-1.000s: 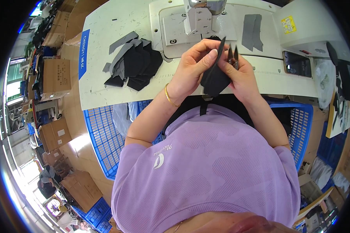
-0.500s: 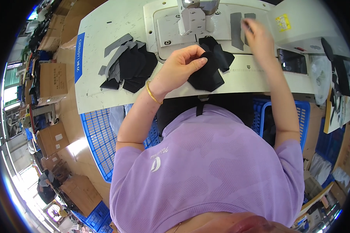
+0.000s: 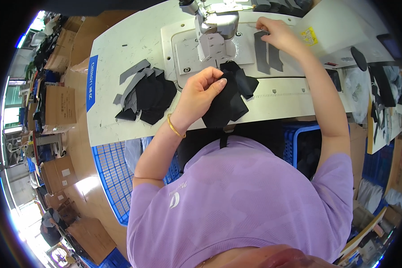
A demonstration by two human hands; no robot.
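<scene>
Left hand [image 3: 201, 96]: closed on a bunch of black fabric pieces [image 3: 230, 96] at the white tabletop's [image 3: 134, 44] front edge. Right hand [image 3: 274, 33]: fingers pinching flat grey fabric strips [image 3: 267, 52] beside the sewing machine head [image 3: 212, 29]. Stack of black and grey cut pieces [image 3: 145, 91]: left.

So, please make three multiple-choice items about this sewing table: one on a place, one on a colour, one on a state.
1. Where is the pile of cut pieces?
A. left of the sewing machine
B. in the blue crate
C. on the floor

2. What colour are the strips under the right hand?
A. white
B. grey
C. red

3. What is the left hand doing?
A. lying flat and empty
B. pinching black fabric
C. gripping the crate

Answers: 1 A, the pile lies on the table left of the machine. 2 B, they look dark grey. 3 B, its fingers close on the fabric.
</scene>
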